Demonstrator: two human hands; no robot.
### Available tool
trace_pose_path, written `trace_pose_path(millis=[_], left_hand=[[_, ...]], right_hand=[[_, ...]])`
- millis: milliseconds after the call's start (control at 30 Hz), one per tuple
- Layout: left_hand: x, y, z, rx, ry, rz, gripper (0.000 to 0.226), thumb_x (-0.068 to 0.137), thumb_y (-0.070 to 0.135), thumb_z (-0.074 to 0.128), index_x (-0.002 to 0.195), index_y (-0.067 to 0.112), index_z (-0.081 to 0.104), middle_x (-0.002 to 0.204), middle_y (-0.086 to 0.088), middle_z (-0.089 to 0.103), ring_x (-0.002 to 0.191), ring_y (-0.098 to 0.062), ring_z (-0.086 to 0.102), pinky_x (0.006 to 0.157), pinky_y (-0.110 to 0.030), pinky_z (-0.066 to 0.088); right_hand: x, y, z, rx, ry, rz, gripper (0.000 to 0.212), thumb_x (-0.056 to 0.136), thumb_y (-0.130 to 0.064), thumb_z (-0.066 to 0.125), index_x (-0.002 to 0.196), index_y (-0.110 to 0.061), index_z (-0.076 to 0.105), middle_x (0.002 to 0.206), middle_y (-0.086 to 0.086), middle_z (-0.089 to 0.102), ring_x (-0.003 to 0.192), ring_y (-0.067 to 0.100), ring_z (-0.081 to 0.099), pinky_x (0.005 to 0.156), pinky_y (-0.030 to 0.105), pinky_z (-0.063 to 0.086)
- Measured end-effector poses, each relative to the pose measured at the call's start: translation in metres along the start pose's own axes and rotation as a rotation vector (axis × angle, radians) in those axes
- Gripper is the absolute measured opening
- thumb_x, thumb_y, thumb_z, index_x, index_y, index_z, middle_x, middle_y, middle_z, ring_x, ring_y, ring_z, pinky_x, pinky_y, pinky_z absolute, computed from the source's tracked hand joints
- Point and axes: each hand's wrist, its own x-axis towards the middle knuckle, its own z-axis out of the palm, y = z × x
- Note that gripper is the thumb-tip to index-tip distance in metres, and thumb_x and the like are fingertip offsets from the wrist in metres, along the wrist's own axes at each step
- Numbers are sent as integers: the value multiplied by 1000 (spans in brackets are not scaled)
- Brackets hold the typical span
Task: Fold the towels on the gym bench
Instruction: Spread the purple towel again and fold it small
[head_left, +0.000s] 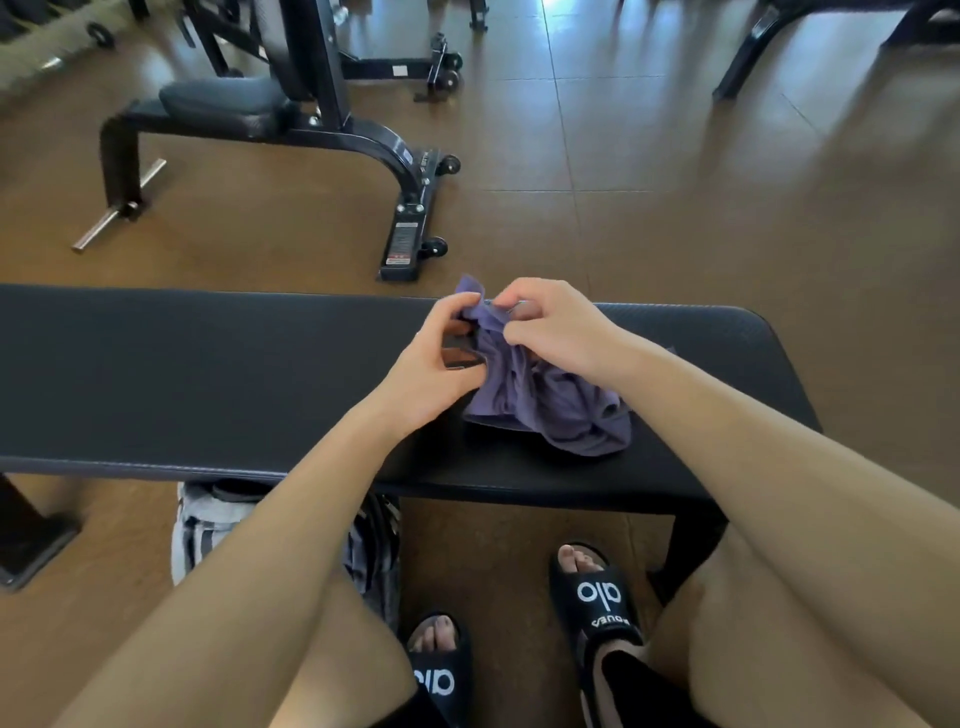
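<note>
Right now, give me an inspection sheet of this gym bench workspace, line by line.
Surface: black padded bench, bare on its left part.
Job's things: one purple towel, crumpled, lying on the bench's right part, its top edge lifted.
Clutter: striped cloth or bag on the floor under the bench.
Hands: left hand and right hand both pinch the towel's top edge.
Cables: nothing seen.
Surroundings: brown tiled floor, an adjustable weight bench beyond, black slides on the person's feet.
</note>
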Motion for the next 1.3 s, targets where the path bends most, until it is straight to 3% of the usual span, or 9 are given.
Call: trace_pose_path(millis=[167, 300, 500, 667, 833, 933, 1033, 1167, 1300], left_hand=[[0, 2, -12, -20, 159, -112, 35, 94, 1, 60, 118, 25, 54, 107, -1, 63, 95, -10, 66, 90, -29, 55], [3, 4, -17, -346, 247, -250, 6, 97, 7, 56, 95, 13, 57, 97, -5, 64, 92, -16, 65, 86, -31, 57], [0, -2, -29, 102, 571, -245, 31, 78, 2, 73, 91, 16, 48, 82, 6, 49, 70, -10, 46, 62, -20, 40], [-7, -8, -54, -9, 811, -279, 28, 80, 5, 65, 96, 19, 47, 85, 5, 47, 72, -12, 44, 64, -25, 40], [-13, -8, -58, 85, 740, -277, 27, 91, 6, 54, 114, 20, 51, 97, 4, 58, 80, -8, 54, 65, -23, 42], [-11, -4, -55, 114, 656, -273, 27, 92, 2, 41, 105, 17, 60, 95, 4, 62, 80, -8, 53, 65, -23, 41], [-13, -3, -58, 57, 754, -284, 27, 92, 1, 37, 97, 17, 59, 89, 5, 60, 81, -11, 52, 67, -24, 41], [-23, -16, -72, 214, 792, -365, 23, 91, 9, 51, 113, 16, 53, 108, 0, 61, 101, -21, 58, 84, -34, 49], [-27, -17, -61, 326, 478, -87, 82, 75, 22, 77, 146, 25, 37, 143, 2, 48, 136, -17, 42, 109, -37, 39]], right_hand=[[9, -5, 4, 15, 12, -22, 29, 82, 0, 60, 106, -15, 67, 76, -10, 66, 65, 2, 57, 69, 24, 45], [14, -6, 3, 91, 104, 4, 30, 81, -2, 58, 105, -17, 69, 85, -3, 74, 79, 12, 65, 79, 32, 53], [20, -10, -1, 145, 249, 2, 34, 84, 3, 50, 103, -16, 70, 88, -3, 69, 81, 12, 60, 75, 25, 47], [17, -3, -11, -15, 152, -16, 16, 90, -16, 64, 104, -21, 69, 90, -3, 73, 84, 12, 64, 78, 24, 47], [5, -17, -15, -130, -172, -24, 35, 85, -41, 75, 115, -26, 66, 100, -8, 71, 93, 5, 64, 80, 18, 47], [3, -16, -10, -308, -246, -30, 47, 83, -25, 76, 127, -22, 60, 107, -4, 68, 96, 15, 64, 79, 24, 50], [8, -8, -8, -463, -127, -54, 43, 81, -7, 65, 122, -19, 62, 100, -3, 61, 92, 20, 58, 70, 22, 43], [16, 3, -15, -410, 197, -71, 29, 82, -3, 57, 106, -16, 67, 104, 3, 66, 94, 21, 56, 81, 27, 42], [11, -17, -7, -187, 229, -137, 20, 80, -6, 62, 90, -24, 66, 86, -8, 67, 82, 14, 60, 71, 17, 42]])
